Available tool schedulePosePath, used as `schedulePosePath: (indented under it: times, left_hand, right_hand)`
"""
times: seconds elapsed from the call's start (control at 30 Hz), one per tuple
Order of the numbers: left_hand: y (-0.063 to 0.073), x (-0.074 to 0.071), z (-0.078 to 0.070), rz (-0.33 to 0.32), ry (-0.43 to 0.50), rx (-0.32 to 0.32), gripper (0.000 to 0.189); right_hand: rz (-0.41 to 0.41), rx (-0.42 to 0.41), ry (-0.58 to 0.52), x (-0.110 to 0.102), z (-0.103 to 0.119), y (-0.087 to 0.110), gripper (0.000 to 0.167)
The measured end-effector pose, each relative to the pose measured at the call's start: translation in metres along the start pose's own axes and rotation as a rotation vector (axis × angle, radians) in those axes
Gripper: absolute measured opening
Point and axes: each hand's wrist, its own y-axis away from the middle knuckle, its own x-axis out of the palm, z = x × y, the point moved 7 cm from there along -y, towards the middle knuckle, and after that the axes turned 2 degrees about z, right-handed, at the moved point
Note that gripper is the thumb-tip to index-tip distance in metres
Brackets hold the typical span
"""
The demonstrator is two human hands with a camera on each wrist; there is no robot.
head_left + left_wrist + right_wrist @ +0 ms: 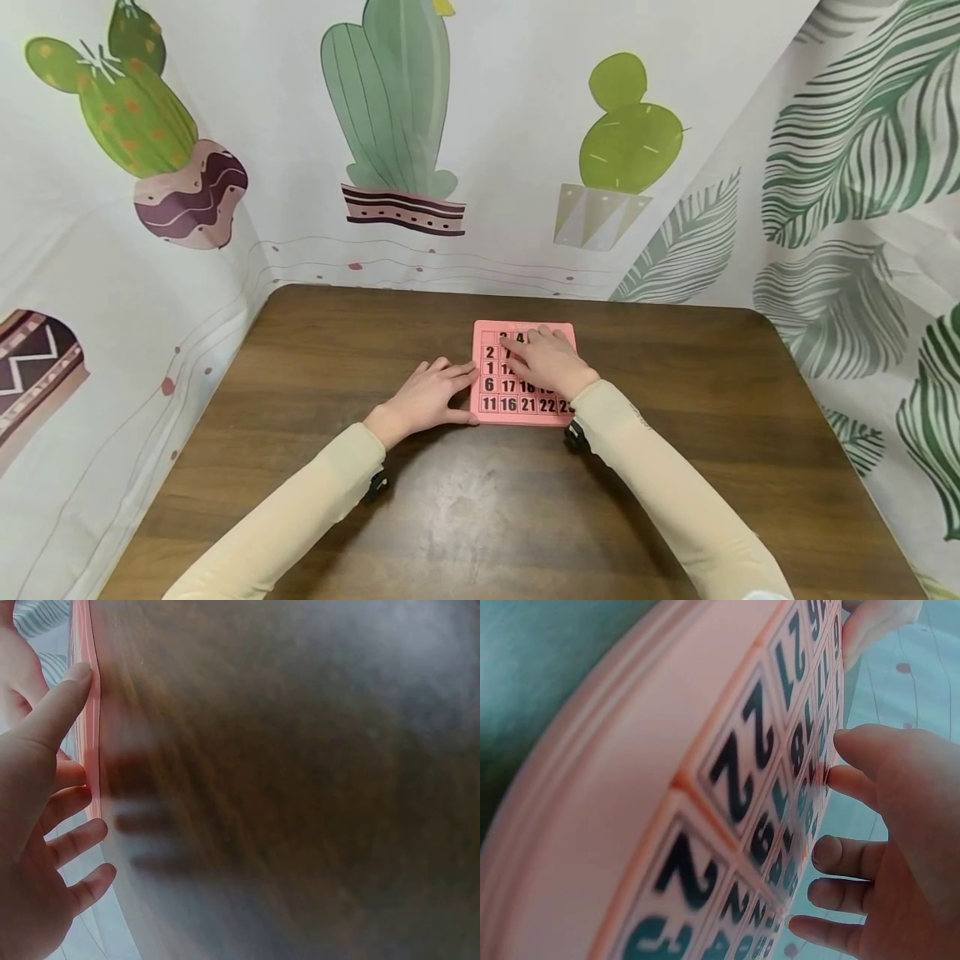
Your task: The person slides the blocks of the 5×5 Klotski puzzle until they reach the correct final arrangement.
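A pink number slide puzzle (525, 415) with black-numbered square tiles lies on the table. The top-left cell of its grid shows no number. My left hand (426, 398) rests against the puzzle's left side, the thumb at the near corner and the fingers spread further up; the left wrist view shows the thumb (71, 694) touching the pink edge. Over the upper part of the grid is my right hand (551, 360), its index fingertip at the top row near the blank cell. Several tiles under that hand are hidden. Its fingers (847, 859) reach loosely over the tiles in the right wrist view.
The dark wooden table (465, 517) extends around the puzzle on all sides. Behind it hangs a white cloth (510, 150) printed with cacti and leaves, meeting the table's far edge. A dark wrist strap (377, 483) shows under the left sleeve.
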Motion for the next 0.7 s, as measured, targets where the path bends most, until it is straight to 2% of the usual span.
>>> schedulePosePath:
  times: [0.33, 0.7]
  left_hand:
    - [0.001, -0.001, -0.001, -0.007, 0.007, 0.01, 0.087]
    - [0.002, -0.002, -0.001, -0.017, 0.004, 0.02, 0.086]
  right_hand:
    - [-0.032, -0.006, -0.022, -0.002, -0.006, 0.011, 0.05]
    - [-0.017, -0.172, 0.058, 0.0, 0.035, 0.026, 0.047]
